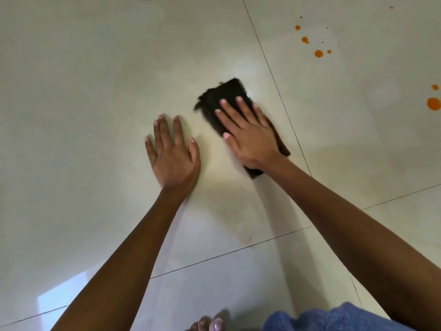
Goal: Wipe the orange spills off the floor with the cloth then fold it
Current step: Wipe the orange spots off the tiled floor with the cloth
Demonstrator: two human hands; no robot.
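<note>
A dark brown cloth [220,97] lies folded flat on the pale tiled floor [83,91], its edges blurred. My right hand [248,134] presses flat on top of it with fingers spread, covering its middle. To its left, my left hand [173,154] rests palm-down on bare tile, fingers apart, holding nothing. Orange spills [318,53] dot the tile at the upper right, well beyond the cloth. A bigger orange drop [433,103] sits at the right edge with a smaller one above it.
Dark grout lines [274,75] cross the floor diagonally to the right of the cloth. My bare toes [210,324] and blue clothing [334,318] show at the bottom edge. A bright window reflection [64,292] lies at the lower left.
</note>
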